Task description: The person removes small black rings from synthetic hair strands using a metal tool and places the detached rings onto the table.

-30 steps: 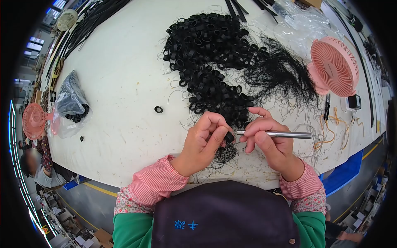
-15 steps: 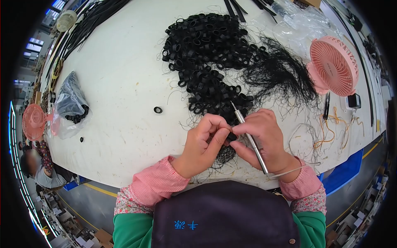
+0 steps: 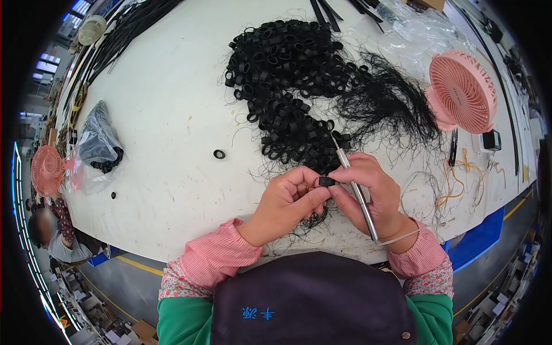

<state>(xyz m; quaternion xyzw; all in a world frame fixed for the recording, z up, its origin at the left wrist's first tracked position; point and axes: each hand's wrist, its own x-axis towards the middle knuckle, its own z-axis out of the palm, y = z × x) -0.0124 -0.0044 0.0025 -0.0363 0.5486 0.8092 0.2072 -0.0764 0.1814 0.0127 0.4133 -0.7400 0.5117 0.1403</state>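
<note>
Between the fingertips of both hands sits a small black ring (image 3: 326, 181). My left hand (image 3: 287, 201) pinches it from the left. My right hand (image 3: 371, 192) touches its right side with thumb and finger, and also holds a silver metal pen-like tool (image 3: 360, 198), whose thin tip points up and away. A thin pale cord runs from the tool's lower end past the wrist. Just beyond the hands lies a large heap of black rings (image 3: 287, 57) with loose thread ends. Right of the heap is a tangle of black threads (image 3: 391, 98).
A lone black ring (image 3: 219, 154) lies left of the hands on the white table (image 3: 172, 115). A pink fan (image 3: 463, 92) and orange cord (image 3: 454, 184) are at right. A plastic bag (image 3: 99, 135) lies at left. Another person (image 3: 60, 238) sits beyond the left edge.
The tool has swung from level to steeply upright in my right hand. My right fingers have come to the black ring, which is now turned and slightly higher.
</note>
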